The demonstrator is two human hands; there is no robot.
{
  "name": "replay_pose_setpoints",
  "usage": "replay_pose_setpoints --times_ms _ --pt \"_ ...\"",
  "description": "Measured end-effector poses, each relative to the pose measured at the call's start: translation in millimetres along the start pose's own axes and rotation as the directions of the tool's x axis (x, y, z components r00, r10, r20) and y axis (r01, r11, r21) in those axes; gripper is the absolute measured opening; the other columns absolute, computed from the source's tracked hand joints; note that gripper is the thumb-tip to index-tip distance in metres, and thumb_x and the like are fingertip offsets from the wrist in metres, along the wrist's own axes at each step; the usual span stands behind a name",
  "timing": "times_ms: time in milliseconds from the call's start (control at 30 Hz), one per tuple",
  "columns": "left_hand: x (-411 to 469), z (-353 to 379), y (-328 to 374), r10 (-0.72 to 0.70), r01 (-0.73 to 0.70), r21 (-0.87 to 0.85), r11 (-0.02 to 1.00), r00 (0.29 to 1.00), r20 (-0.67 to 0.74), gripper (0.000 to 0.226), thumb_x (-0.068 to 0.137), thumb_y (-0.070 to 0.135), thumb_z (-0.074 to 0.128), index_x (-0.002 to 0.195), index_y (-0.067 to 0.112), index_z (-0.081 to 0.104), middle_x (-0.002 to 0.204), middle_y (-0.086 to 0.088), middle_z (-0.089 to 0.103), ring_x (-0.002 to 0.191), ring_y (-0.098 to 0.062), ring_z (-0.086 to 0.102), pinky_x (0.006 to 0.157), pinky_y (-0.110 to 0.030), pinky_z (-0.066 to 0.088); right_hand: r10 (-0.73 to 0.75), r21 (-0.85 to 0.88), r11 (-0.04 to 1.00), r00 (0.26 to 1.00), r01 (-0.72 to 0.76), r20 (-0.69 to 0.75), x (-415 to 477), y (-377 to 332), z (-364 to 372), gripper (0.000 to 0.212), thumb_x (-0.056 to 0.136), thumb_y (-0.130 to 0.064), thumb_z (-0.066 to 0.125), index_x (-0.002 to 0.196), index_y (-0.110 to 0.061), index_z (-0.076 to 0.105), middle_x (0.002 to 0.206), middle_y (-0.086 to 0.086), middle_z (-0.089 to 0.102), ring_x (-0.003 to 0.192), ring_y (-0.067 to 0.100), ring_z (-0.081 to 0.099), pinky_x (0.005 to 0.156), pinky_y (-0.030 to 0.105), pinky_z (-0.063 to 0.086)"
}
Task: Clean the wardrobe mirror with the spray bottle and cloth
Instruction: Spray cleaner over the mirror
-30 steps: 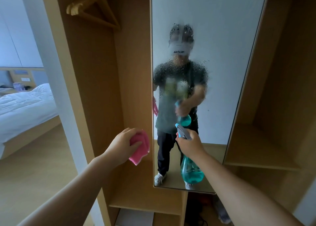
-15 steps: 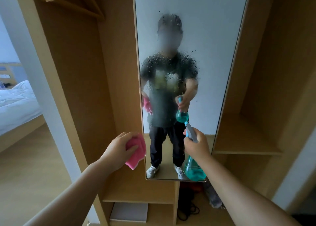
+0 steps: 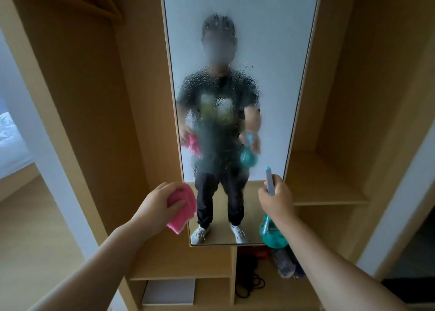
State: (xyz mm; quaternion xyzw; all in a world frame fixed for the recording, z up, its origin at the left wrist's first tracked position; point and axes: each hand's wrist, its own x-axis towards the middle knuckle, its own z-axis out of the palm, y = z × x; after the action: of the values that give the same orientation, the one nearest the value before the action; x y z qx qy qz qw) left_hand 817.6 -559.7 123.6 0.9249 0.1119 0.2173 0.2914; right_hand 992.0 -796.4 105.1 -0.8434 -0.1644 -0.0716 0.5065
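The right hand (image 3: pixel 276 198), gripping the bottle (image 3: pixel 273 234), had drifted to the mirror's (image 3: pixel 270 75) lower right corner. The left hand (image 3: pixel 156 204) clutched the cloth (image 3: pixel 183 210) by its lower left edge (contact unclear). Droplets covered the middle, so wiping seemed next.

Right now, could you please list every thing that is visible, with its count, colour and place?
mirror: one, pale thin frame, centre of the wardrobe, droplets across its middle
cloth: one, pink, before the mirror's lower left edge
spray bottle: one, teal, before the mirror's lower right corner
hanger: one, wooden, upper left compartment
cables: one bundle, black, compartment under the mirror
flat box: one, white, bottom left compartment
bed: one, white, far left edge
left hand: one, holds the cloth
right hand: one, grips the spray bottle
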Motion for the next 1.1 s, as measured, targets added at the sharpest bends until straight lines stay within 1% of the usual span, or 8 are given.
replay_pose_setpoints --times_ms 233,367,467,600,733,867,1000,1100 --pt "0.5 2.2 -0.5 -0.003 0.003 -0.003 1.0 1.0 0.011 0.045 0.088 0.015 0.065 0.101 0.054 0.047 0.105 0.019 0.054 0.097 -0.008 0.055 0.08 -0.03 0.055 0.09 0.043 0.995 0.996 -0.089 -0.02 2.8 14.9 -12.3 0.019 0.091 -0.01 0.056 0.109 -0.01 0.052 0.082 -0.001 0.047 0.065 0.01 0.046 0.054 0.022 0.036" --pt "0.2 1.8 -0.5 0.014 -0.014 -0.001 1.0 1.0 0.007 0.048 0.087 0.014 0.065 0.097 0.057 0.046 0.105 0.017 0.055 0.095 -0.003 0.054 0.078 -0.027 0.053 0.133 0.032 0.991 0.99 -0.132 -0.038 2.3 18.8 -14.7 0.017 0.09 -0.01 0.054 0.107 -0.008 0.054 0.083 0.003 0.049 0.062 0.012 0.047 0.052 0.021 0.035" --pt "-3.9 2.0 -2.7 0.009 -0.009 -0.006 1.0 1.0 0.012 0.047 0.088 0.015 0.065 0.099 0.056 0.046 0.104 0.02 0.055 0.094 -0.001 0.053 0.076 -0.024 0.052 0.064 -0.003 0.998 0.997 -0.064 -0.03 -1.8 19.8 -10.1 0.016 0.089 -0.01 0.057 0.105 -0.009 0.054 0.081 0.001 0.05 0.061 0.011 0.047 0.053 0.02 0.035" --pt "-14.0 0.7 -15.2 -0.022 0.022 0.0 1.0 1.0 0.008 0.037 0.089 0.016 0.063 0.112 0.043 0.053 0.104 0.019 0.055 0.095 -0.003 0.054 0.073 -0.019 0.049 -0.055 -0.039 0.997 0.995 0.059 0.089 -14.6 11.8 7.7 0.018 0.087 -0.012 0.062 0.099 -0.016 0.049 0.08 -0.003 0.048 0.067 0.01 0.051 0.055 0.014 0.035" --pt "-30.0 -0.4 -31.7 -0.079 0.079 0.006 0.997 0.997 0.009 0.036 0.09 0.017 0.063 0.113 0.041 0.051 0.104 0.021 0.052 0.095 -0.005 0.054 0.071 -0.018 0.049 -0.109 -0.028 0.992 0.957 0.12 0.267 -34.8 3.8 35.3 0.028 0.086 -0.011 0.064 0.102 -0.02 0.043 0.088 -0.002 0.048 0.073 0.011 0.053 0.054 0.012 0.04" --pt "-45.4 -2.9 -49.3 -0.137 0.137 0.019 0.99 0.99 0.011 0.035 0.09 0.02 0.063 0.116 0.041 0.051 0.104 0.021 0.053 0.097 -0.005 0.055 0.071 -0.018 0.051 -0.074 -0.054 0.993 0.929 0.1 0.362 -54.3 -1.4 67.3 0.028 0.087 -0.012 0.062 0.102 -0.02 0.04 0.09 -0.002 0.045 0.072 0.006 0.047 0.056 0.013 0.033" --pt "-56.0 -4.2 -59.0 -0.161 0.161 0.011 0.987 0.987 0.012 0.033 0.09 0.022 0.062 0.119 0.036 0.056 0.107 0.016 0.056 0.098 -0.007 0.057 0.073 -0.02 0.053 -0.085 -0.083 0.988 0.906 0.13 0.415 -70.2 -4.5 92.7 0.026 0.089 -0.016 0.06 0.11 -0.017 0.045 0.083 -0.011 0.042 0.072 0.003 0.046 0.059 0.012 0.036" --pt "-65.2 -6.4 -65.9 -0.188 0.188 -0.004 0.982 0.982 0.013 0.033 0.09 0.02 0.063 0.118 0.035 0.057 0.107 0.015 0.055 0.098 -0.008 0.056 0.073 -0.019 0.051 -0.065 -0.113 0.985 0.894 0.127 0.443 -78.9 -4.9 110.3 0.02 0.088 -0.018 0.058 0.103 -0.019 0.046 0.078 -0.009 0.044 0.069 0.006 0.046 0.06 0.022 0.04"
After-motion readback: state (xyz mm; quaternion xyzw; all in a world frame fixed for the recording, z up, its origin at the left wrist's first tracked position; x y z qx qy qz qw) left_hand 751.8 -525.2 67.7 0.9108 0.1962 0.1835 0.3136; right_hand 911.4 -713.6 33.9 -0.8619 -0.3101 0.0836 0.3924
